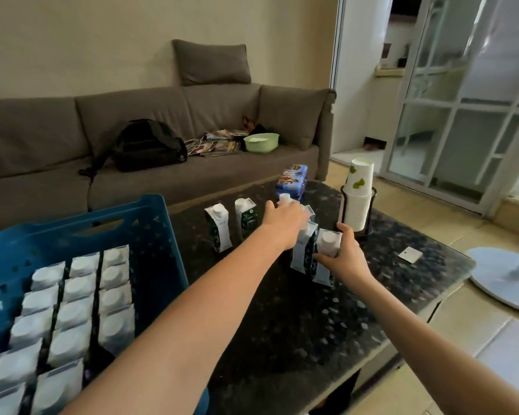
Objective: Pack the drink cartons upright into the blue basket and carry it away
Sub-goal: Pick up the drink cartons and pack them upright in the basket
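Reaching across the dark speckled tabletop (282, 310), the left hand (283, 220) curls over the far cartons (307, 211) while the right hand (342, 253) wraps its fingers round a white-capped carton (327, 247) near the right edge, gripped up top, I'd say, so it travels upright. The blue basket (150, 217) waits at the left edge, three rows of packed cartons (81, 298) standing inside; two loose cartons (231, 226) stand mid-table, a paper-cup stack (358, 193) beyond, and a grey sofa (162, 115) behind.

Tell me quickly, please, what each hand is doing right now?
Left hand: reaching over the far white-capped drink cartons; grip cannot be told.
Right hand: gripping the near white-topped dark carton.
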### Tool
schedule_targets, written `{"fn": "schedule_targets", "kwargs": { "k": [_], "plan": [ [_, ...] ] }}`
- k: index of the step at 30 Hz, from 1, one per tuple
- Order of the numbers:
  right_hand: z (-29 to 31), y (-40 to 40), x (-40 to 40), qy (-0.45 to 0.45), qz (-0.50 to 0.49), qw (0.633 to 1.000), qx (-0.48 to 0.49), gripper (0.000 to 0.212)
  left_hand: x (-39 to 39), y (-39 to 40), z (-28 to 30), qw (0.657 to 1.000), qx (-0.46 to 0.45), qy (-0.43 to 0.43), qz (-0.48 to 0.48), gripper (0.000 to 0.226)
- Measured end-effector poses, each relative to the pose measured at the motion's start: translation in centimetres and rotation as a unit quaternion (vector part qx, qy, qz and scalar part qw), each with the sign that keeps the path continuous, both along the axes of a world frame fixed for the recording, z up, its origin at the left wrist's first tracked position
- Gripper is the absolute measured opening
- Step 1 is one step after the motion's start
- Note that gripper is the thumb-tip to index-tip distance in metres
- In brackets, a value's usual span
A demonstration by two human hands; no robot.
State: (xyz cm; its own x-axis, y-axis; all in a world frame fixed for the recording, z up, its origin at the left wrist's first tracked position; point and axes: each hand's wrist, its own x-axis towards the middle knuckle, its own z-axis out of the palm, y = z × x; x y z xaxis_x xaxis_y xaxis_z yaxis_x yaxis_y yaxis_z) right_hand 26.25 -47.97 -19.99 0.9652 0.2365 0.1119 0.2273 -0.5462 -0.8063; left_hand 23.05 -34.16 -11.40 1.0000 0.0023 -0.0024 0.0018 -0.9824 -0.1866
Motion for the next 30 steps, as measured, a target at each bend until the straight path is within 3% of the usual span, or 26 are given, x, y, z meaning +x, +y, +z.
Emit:
{"fn": "schedule_targets", "kwargs": {
  "k": [3, 6, 8, 12, 15, 24, 30],
  "plan": [
    [-0.5, -0.1, -0.3, -0.016, -0.027, 0.999, 0.02, 0.071, 0.5, 0.1, -1.1, 0.999, -0.013, 0.024, -0.045, 0.062],
    [-0.1, 0.1, -1.6, -0.036, -0.03, 0.998, 0.042, 0.071, 0.2, -0.4, -0.9, 0.994, -0.037, 0.059, -0.089, 0.102],
    [0.4, 0.3, -2.9, -0.038, -0.009, 0.997, 0.063, 0.073, -0.6, -1.1, -0.4, 0.99, -0.063, 0.074, -0.104, 0.11],
    [1.6, 0.3, -5.9, -0.03, 0.046, 0.995, 0.081, 0.069, -3.3, -1.1, 0.8, 0.974, -0.161, 0.133, -0.089, 0.088],
    [3.1, 0.2, -8.0, -0.056, 0.068, 0.994, 0.06, 0.071, -6.0, -0.6, 2.4, 0.97, -0.162, 0.158, -0.085, 0.09],
    [11.0, 2.4, -14.1, -0.133, 0.168, 0.971, 0.102, 0.061, -14.1, 2.5, 10.2, 0.983, -0.158, 0.078, -0.052, 0.086],
    [15.7, 6.3, -19.2, -0.17, 0.231, 0.946, 0.151, 0.061, -20.5, 6.2, 15.3, 0.985, -0.173, 0.027, -0.009, 0.065]
  ]
}}
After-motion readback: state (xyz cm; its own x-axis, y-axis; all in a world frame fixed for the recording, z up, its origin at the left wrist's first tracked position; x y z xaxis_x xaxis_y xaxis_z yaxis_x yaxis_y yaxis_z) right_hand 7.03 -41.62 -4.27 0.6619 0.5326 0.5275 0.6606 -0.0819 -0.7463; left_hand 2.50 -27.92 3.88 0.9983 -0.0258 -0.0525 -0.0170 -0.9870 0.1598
